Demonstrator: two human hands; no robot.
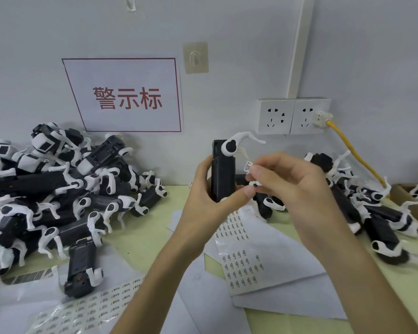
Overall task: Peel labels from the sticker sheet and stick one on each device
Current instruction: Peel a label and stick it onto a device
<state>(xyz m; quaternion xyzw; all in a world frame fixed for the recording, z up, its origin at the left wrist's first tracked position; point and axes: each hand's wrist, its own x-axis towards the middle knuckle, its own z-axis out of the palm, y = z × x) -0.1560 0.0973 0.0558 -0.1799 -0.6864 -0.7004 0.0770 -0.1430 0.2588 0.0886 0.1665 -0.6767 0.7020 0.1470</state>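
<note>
Your left hand (203,196) is wrapped around a black device (221,174), holding it upright above the table, thumb across its front near the lower end and fingers behind it. A white hooked piece (231,145) with a black spot sits at the top of the device and curves off to the right.

Your right hand (297,184) pinches a small white label (249,165) between thumb and forefinger. The label is in the air just to the right of the device's upper half, with a narrow gap between them.

Directly below your hands, a sticker sheet (241,266) lies flat on loose white papers (282,256), its rows of tiny labels broken by bare patches. A second sticker sheet (89,307) lies at the lower left, near the front edge.

On the pale yellow-green table (145,227), a large pile of black-and-white devices (46,189) fills the left side against the wall. One single device (81,268) lies apart from it, nearer you, resting on paper. A smaller heap of devices (372,213) sits on the right, beside the edge of a cardboard box (401,196).

On the wall behind, a white sign with a red border (128,97) carries red Chinese characters. To its right is a clear adhesive hook (195,57). Further right are two white wall sockets (292,115); a white plug (320,118) sits in the right one, and its yellow cable (355,155) runs down toward the right-hand heap.
</note>
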